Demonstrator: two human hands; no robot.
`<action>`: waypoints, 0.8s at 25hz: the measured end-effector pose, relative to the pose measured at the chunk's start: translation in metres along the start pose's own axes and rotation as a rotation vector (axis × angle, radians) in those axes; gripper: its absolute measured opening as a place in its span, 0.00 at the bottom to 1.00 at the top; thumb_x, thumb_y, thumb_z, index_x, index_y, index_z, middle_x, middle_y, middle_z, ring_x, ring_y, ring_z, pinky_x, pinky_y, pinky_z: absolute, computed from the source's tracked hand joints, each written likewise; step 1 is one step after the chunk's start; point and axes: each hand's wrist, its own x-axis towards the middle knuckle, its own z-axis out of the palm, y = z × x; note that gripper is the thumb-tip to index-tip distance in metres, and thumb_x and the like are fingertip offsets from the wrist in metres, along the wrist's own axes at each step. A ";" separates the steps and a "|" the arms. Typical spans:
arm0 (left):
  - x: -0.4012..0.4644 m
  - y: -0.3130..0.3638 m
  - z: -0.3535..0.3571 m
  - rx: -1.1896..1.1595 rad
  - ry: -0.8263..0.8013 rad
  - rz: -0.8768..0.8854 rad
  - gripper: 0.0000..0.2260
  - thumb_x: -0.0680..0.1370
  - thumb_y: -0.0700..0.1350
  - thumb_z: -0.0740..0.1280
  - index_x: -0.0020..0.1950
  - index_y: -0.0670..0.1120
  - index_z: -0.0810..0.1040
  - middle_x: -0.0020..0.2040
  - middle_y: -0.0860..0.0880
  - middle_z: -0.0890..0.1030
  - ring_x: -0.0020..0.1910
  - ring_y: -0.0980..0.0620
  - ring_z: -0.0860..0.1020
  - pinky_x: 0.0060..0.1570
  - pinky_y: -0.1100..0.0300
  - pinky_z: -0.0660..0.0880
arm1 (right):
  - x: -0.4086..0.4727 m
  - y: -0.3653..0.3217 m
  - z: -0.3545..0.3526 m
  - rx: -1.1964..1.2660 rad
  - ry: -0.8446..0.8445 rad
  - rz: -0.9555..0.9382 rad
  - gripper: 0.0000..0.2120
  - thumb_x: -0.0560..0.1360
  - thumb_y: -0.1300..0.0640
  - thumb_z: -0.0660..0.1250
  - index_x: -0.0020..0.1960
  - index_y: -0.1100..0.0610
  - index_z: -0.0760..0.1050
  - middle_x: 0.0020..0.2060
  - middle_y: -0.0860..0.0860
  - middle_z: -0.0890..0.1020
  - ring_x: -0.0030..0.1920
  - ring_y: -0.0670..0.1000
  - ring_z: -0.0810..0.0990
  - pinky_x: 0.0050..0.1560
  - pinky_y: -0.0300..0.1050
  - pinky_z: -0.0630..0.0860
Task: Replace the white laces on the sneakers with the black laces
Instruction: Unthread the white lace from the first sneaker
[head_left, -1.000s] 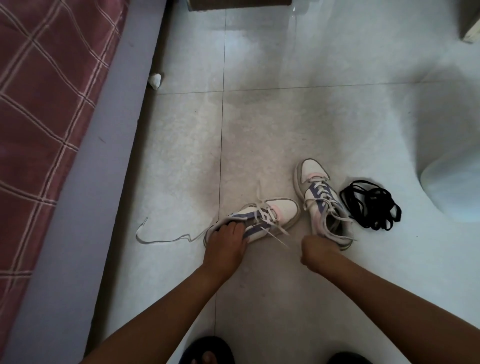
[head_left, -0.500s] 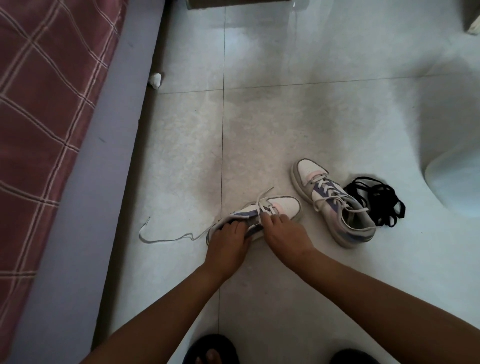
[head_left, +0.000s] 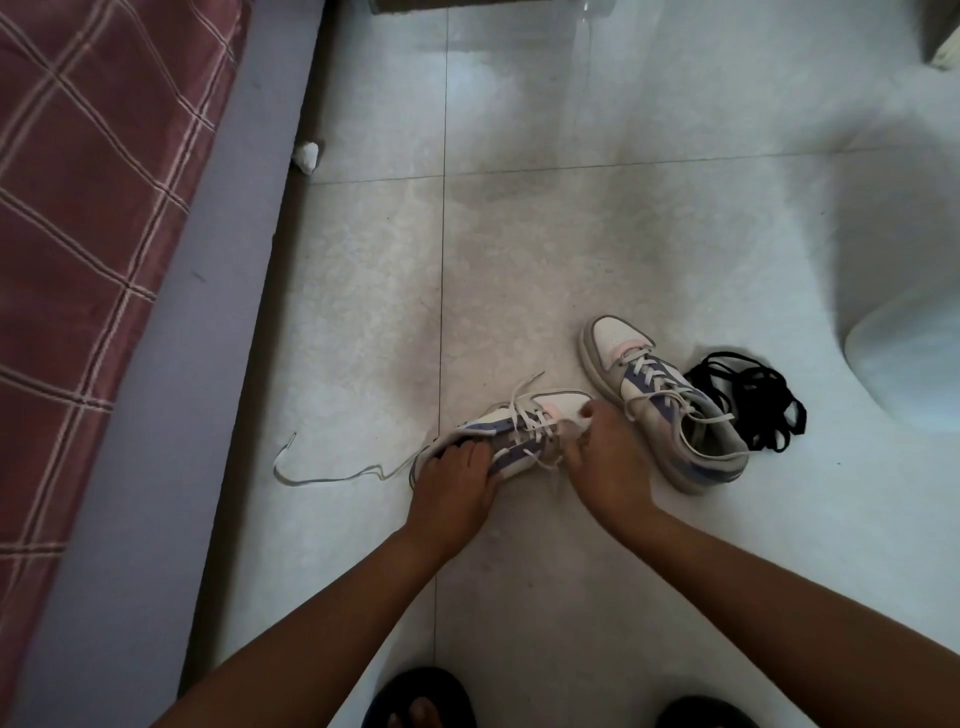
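- Left hand (head_left: 457, 480) is clamped on the heel end of the near white sneaker with purple side panels (head_left: 511, 434), fingers curled over the collar, holding it tipped on its side on the pale tiled floor (head_left: 519, 260).
- Right hand (head_left: 605, 462) is pinching the white lace (head_left: 530, 423) up by the toe-end eyelets, thumb and fingers closed on it.
- That lace is partly undone: one loose end trails off left across the floor in a wiggly line.
- The second matching white and purple sneaker (head_left: 662, 402) stands upright just right of the hands, fully laced in white.
- The tangled pile of black laces (head_left: 748, 408) lies on the floor right beside that second sneaker, touching its far side as far as I can tell.
- A bed with a red plaid cover (head_left: 78, 208) runs along the left.
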 end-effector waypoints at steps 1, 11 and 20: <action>0.000 0.000 0.000 -0.005 0.005 -0.006 0.16 0.81 0.49 0.59 0.66 0.45 0.71 0.62 0.47 0.77 0.60 0.49 0.74 0.58 0.57 0.70 | -0.007 -0.003 0.008 -0.163 -0.060 -0.204 0.09 0.77 0.55 0.61 0.55 0.58 0.71 0.47 0.55 0.78 0.47 0.56 0.77 0.41 0.48 0.72; 0.000 0.002 0.000 0.022 -0.001 -0.017 0.16 0.82 0.50 0.55 0.68 0.46 0.68 0.64 0.48 0.75 0.61 0.50 0.73 0.58 0.58 0.69 | -0.012 0.002 0.009 -0.774 -0.577 -0.507 0.15 0.79 0.60 0.55 0.65 0.59 0.68 0.58 0.57 0.77 0.56 0.58 0.78 0.48 0.49 0.74; 0.002 0.005 -0.004 0.067 -0.028 -0.062 0.17 0.82 0.51 0.53 0.68 0.47 0.67 0.65 0.49 0.74 0.61 0.51 0.72 0.57 0.60 0.68 | -0.036 0.028 -0.012 -1.079 -1.180 -0.230 0.20 0.79 0.55 0.59 0.70 0.54 0.66 0.68 0.54 0.71 0.67 0.54 0.71 0.63 0.48 0.70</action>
